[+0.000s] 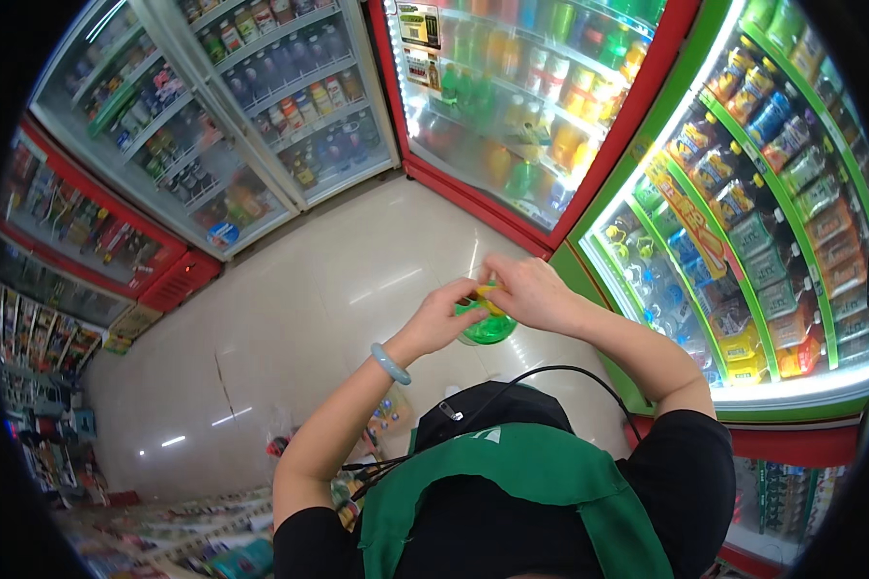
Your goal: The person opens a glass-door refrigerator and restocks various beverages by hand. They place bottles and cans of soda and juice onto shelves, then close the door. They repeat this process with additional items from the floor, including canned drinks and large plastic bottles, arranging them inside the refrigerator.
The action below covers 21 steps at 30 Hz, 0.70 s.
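Both hands meet in front of me around a green plastic bottle (491, 330) seen from above, with something yellow, perhaps its cap or label (489, 292), at its top. My left hand (445, 313) wraps the near left side of the top, its fingers and thumb closed on it; a pale blue bangle (390, 364) circles that wrist. From the right, my right hand (525, 291) pinches the yellow part between thumb and fingers. The fingers hide much of the bottle's upper part.
Glass-door drink coolers stand ahead, one with a red frame (471, 206). An open green-edged cooler (594, 279) with bottled drinks is close on my right. Packed shelves and a low red cooler (177, 279) line the left. Tiled floor (297, 311) lies between. A black bag (492, 412) hangs at my chest.
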### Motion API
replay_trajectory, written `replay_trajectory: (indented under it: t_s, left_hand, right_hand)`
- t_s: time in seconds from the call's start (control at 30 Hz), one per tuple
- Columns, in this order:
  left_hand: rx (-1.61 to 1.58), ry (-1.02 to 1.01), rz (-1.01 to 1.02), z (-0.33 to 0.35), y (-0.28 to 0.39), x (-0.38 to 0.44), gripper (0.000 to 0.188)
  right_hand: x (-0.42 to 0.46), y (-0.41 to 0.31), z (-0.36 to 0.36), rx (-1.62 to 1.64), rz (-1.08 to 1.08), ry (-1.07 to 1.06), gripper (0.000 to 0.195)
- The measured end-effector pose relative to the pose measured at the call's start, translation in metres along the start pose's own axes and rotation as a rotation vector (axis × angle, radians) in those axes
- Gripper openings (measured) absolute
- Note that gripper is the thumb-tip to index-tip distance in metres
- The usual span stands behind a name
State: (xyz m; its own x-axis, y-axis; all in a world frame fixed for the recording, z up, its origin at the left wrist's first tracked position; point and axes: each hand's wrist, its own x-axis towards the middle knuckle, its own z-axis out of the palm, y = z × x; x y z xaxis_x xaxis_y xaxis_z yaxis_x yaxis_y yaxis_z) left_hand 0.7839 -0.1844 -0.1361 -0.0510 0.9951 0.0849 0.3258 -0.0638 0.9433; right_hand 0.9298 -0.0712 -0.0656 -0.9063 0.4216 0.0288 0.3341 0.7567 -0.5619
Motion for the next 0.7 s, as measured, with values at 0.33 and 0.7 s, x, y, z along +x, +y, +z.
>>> replay_trajectory:
  t_s: [0.33, 0.7]
  left_hand:
    - [-0.329, 0.35, 0.024, -0.231, -0.095, 0.124, 0.016]
    - [-0.386, 0.162, -0.32, -0.454, -0.175, 0.24, 0.009]
  right_hand:
    - [0.303, -0.002, 0.027, 0.267, -0.1, 0.016, 0.024]
    - [0.577, 0.006, 0.032, 0.246, -0.08, -0.164, 0.022]
